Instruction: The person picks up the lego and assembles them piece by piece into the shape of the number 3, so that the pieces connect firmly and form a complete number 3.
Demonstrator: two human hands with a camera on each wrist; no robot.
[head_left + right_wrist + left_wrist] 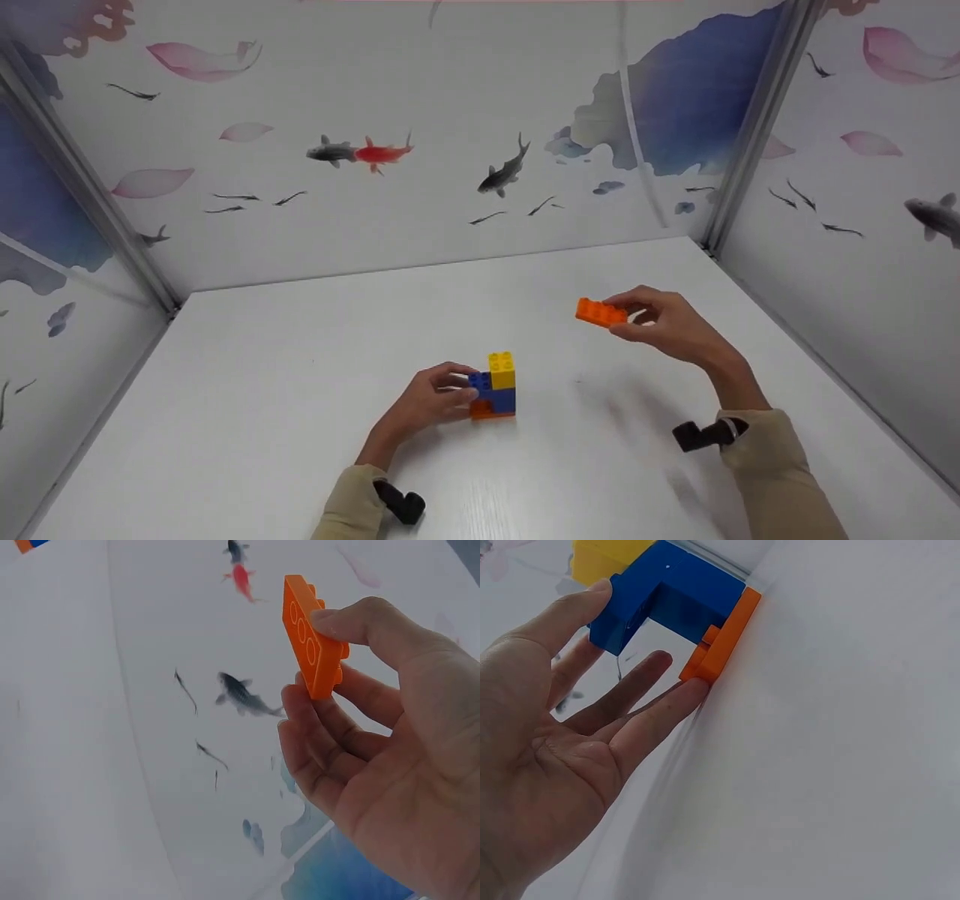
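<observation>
A small stack of toy building bricks stands on the white table, with an orange brick (731, 637) at the bottom, blue bricks (682, 585) above it and a yellow brick (502, 370) on top at the right. In the left wrist view a gap shows beneath the overhanging blue part. My left hand (431, 397) pinches that blue part from the left, and one finger touches the orange brick's end. Up and to the right, my right hand (671, 324) holds a flat orange brick (311, 637) between thumb and fingers, raised above the table, its hollow underside visible in the right wrist view.
The white table (300, 360) is bounded by a back wall panel (420, 225) and side panels printed with fish and petals. Metal posts (765, 120) stand at the corners. Black wrist cameras (705, 435) sit at both sleeves.
</observation>
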